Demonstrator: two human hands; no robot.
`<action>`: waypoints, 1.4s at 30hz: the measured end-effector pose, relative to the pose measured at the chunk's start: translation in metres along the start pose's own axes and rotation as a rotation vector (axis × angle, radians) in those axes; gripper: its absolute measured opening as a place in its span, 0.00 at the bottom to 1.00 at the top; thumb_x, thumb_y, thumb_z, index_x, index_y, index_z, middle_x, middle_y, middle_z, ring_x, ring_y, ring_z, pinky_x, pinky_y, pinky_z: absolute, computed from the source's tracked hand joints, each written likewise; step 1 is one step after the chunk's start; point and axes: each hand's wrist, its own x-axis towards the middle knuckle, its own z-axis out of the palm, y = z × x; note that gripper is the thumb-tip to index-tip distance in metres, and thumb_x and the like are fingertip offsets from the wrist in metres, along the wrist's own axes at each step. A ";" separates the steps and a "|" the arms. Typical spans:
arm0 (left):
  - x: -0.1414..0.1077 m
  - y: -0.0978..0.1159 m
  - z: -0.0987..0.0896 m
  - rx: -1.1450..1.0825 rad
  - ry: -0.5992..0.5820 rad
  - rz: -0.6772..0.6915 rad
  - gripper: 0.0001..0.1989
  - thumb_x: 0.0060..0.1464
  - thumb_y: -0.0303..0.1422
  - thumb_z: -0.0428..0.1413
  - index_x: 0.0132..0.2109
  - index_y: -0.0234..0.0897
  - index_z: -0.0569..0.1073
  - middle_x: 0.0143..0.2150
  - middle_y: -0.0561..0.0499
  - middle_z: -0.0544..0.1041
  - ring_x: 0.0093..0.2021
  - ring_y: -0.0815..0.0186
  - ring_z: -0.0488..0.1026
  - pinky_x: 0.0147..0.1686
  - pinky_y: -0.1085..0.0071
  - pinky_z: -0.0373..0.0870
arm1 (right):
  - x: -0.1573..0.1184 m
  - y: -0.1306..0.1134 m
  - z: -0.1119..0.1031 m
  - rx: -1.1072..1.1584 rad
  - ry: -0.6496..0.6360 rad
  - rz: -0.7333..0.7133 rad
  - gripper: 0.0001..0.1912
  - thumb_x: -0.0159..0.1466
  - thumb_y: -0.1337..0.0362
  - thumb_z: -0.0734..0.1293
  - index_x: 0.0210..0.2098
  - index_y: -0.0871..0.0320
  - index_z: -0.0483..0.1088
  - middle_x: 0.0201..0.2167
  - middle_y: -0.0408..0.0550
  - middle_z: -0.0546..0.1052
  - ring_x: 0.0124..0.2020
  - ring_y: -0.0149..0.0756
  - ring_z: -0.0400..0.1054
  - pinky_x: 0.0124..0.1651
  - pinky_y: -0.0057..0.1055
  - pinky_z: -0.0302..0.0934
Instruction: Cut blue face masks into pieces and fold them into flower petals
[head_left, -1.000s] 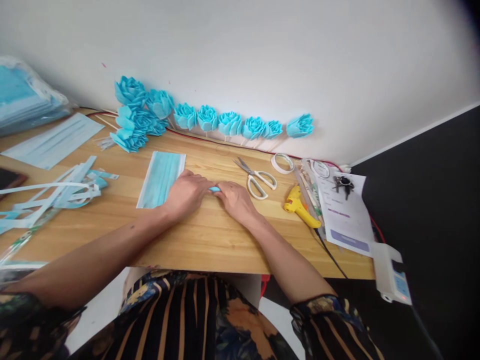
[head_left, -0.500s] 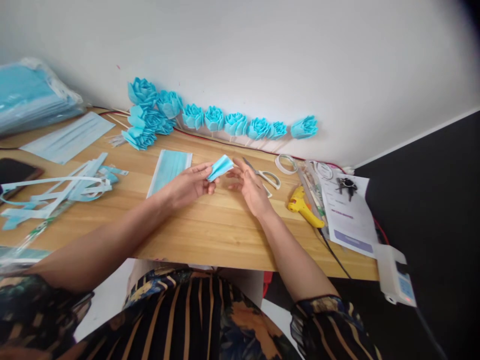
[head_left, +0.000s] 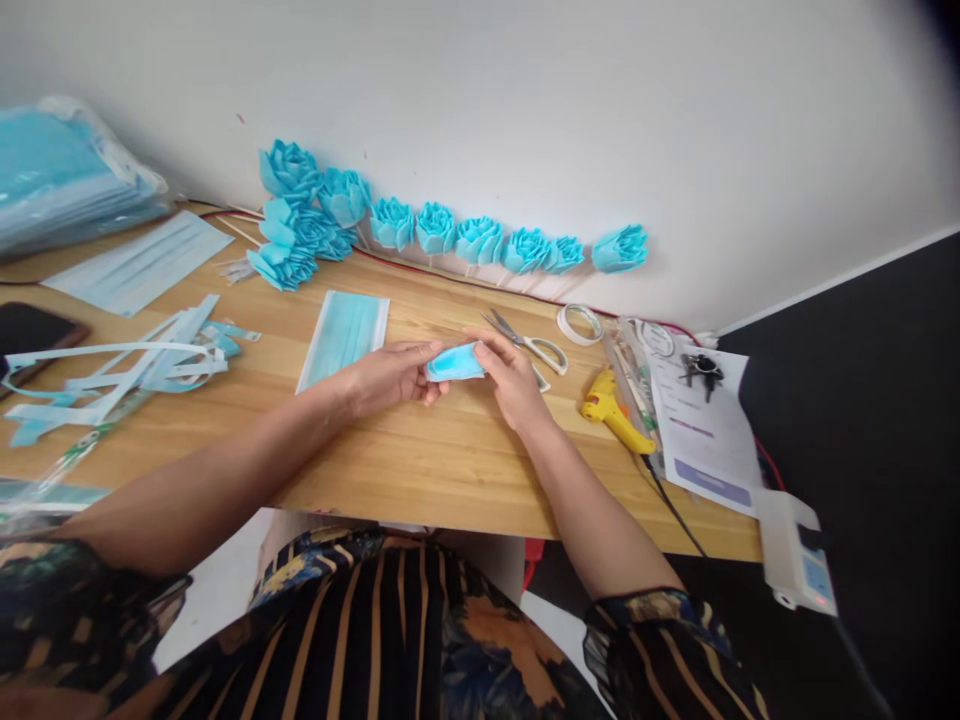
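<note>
Between my hands, just above the table, is a small folded piece of blue mask fabric (head_left: 456,363). My left hand (head_left: 390,378) pinches its left end between thumb and fingers. At the right end, my right hand (head_left: 511,378) grips it with thumb and fingertips. A flat blue face mask (head_left: 345,335) with white edges lies on the table behind my left hand. Scissors (head_left: 534,345) with white handles lie behind my right hand, which partly hides one handle loop.
Blue fabric flowers (head_left: 480,240) on sticks line the wall. Cut strips (head_left: 142,375), a phone (head_left: 34,335) and bagged masks (head_left: 71,180) are on the left. To the right are a tape roll (head_left: 579,324), a yellow glue gun (head_left: 615,412), papers (head_left: 701,440) and keys (head_left: 703,370).
My right hand has closed on the free end of the fabric piece, which earlier only the left hand held. The piece has turned more level and moved slightly lower.
</note>
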 end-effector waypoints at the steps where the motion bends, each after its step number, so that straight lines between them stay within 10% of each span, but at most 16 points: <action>1: 0.000 -0.001 0.000 0.016 -0.006 -0.002 0.17 0.63 0.44 0.50 0.37 0.33 0.73 0.29 0.47 0.75 0.26 0.68 0.70 0.30 0.69 0.66 | 0.001 0.001 0.000 0.001 0.035 0.019 0.21 0.60 0.49 0.67 0.47 0.55 0.73 0.36 0.45 0.76 0.35 0.34 0.70 0.35 0.30 0.65; 15: 0.001 0.003 -0.003 -0.025 0.138 0.191 0.22 0.56 0.44 0.59 0.51 0.33 0.73 0.35 0.46 0.77 0.32 0.66 0.73 0.35 0.68 0.68 | 0.010 -0.001 -0.001 0.464 0.146 0.257 0.13 0.50 0.58 0.73 0.32 0.58 0.76 0.24 0.42 0.73 0.23 0.26 0.62 0.17 0.20 0.50; 42: 0.001 0.000 -0.001 0.276 0.063 0.228 0.23 0.53 0.35 0.58 0.58 0.39 0.72 0.50 0.44 0.74 0.41 0.65 0.70 0.34 0.72 0.69 | 0.006 0.004 0.001 0.411 0.042 0.277 0.15 0.53 0.56 0.73 0.36 0.59 0.76 0.22 0.40 0.71 0.20 0.25 0.62 0.17 0.21 0.51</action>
